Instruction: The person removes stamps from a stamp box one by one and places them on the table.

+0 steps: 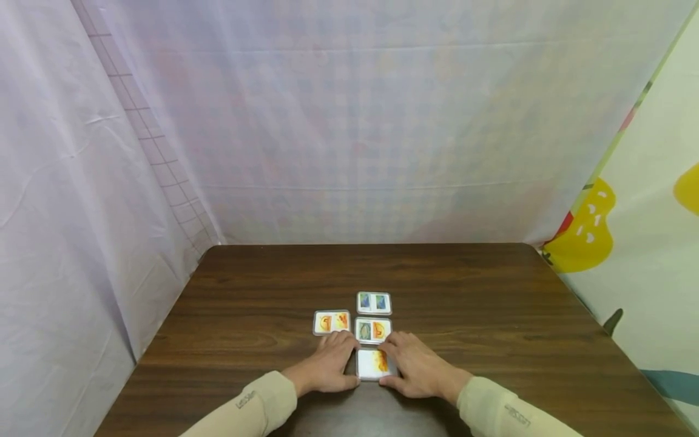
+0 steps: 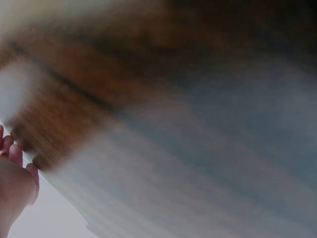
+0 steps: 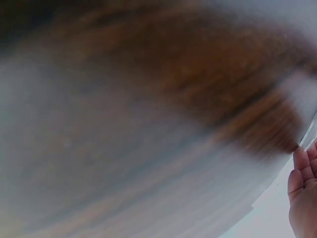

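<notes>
Four flat rectangular cards in clear frames lie on a brown wooden table in the head view. The nearest card (image 1: pixel 367 363), white with an orange picture on its right side, lies between the two hands. My left hand (image 1: pixel 326 363) rests at its left edge, thumb and index fingertip near the left corners. With thumb at the near edge and fingers at the far edge, my right hand (image 1: pixel 417 365) grips the right end, hiding part of it. Just beyond lies a card with a green and an orange picture (image 1: pixel 373 331). Both wrist views are blurred, showing partial fingers.
A card with two blue-green pictures (image 1: pixel 374 303) lies farthest back. Left of the column is a card with two orange pictures (image 1: pixel 331 322). The table (image 1: pixel 246 291) meets a pale curtain (image 1: pixel 349 121) behind; a fruit-patterned cloth (image 1: pixel 644 255) hangs at right.
</notes>
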The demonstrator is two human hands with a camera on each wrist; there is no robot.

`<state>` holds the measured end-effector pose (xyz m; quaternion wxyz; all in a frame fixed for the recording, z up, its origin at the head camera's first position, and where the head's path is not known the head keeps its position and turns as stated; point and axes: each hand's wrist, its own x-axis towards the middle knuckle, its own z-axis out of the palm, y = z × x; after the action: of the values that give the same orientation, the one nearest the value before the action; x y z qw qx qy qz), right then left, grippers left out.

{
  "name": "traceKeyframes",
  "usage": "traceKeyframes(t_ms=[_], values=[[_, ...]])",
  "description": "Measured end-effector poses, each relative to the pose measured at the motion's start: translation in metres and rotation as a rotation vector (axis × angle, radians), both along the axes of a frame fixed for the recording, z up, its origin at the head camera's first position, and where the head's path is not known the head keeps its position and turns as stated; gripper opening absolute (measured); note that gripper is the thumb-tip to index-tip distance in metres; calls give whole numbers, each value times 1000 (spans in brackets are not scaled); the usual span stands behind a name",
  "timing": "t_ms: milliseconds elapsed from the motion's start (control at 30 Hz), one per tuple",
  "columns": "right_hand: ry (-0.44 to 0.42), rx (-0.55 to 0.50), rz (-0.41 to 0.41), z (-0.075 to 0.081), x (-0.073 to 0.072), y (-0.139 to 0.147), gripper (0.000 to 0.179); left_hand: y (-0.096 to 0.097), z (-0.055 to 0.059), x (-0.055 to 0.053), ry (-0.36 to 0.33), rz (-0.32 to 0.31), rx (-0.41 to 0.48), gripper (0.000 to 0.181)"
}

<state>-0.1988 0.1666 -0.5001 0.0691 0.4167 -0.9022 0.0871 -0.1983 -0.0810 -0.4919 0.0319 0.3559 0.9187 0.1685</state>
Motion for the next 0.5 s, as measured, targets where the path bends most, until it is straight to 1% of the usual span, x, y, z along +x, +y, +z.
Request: traceKeyframes(t_ms=[267, 367, 500], values=[[-82, 14, -40, 1, 2, 0, 55, 0, 1, 0, 1, 6, 7, 51], [-85, 15, -44, 1, 3, 1, 55, 0, 1, 0, 3, 4, 11, 51], [-64, 7, -37, 1, 2, 1, 55, 0, 1, 0, -2, 6, 12, 51]])
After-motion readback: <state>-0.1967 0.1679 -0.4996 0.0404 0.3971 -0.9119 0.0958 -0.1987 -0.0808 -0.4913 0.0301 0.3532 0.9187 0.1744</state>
